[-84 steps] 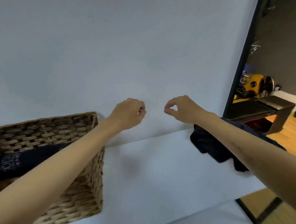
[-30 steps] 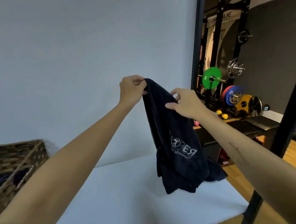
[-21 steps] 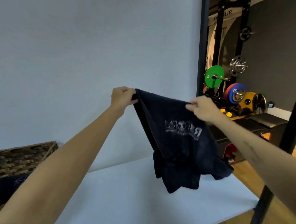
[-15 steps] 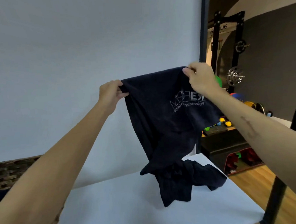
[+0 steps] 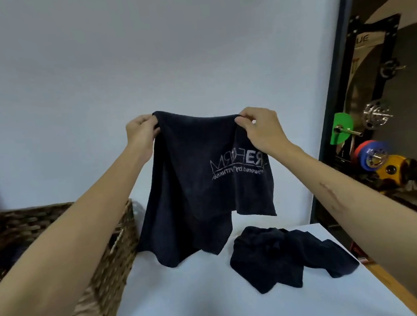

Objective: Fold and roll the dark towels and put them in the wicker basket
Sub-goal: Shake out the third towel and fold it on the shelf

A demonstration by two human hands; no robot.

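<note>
While the dark towel (image 5: pixel 199 183) hangs in the air above the white desk (image 5: pixel 187 295), we see both hands raised in front of the pale wall (image 5: pixel 145 51), each pinching a top corner of the cloth. The left hand (image 5: pixel 140 135) has its grip clamped on the towel's upper left corner, fingers curled round the hem; the right hand (image 5: pixel 262 127) has its grip clamped on the upper right corner, thumb and fingers closed on the edge. The towel is spread between them and droops downward, its light printed logo (image 5: pixel 237 165) reading mirror-reversed toward us, its lowest folds hanging close above the desk; we cannot tell whether they touch it. Near the desk's right edge lie more dark towels (image 5: pixel 286 256) in a crumpled heap, apart from the hanging one. The wicker basket (image 5: pixel 111 270) stands at the desk's left edge, partly hidden behind the left forearm, with something dark inside that we cannot make out. Past the desk's right side we see a black upright post (image 5: pixel 331 100) and gym weight plates (image 5: pixel 370 154) in green, red, blue and yellow on a rack.
</note>
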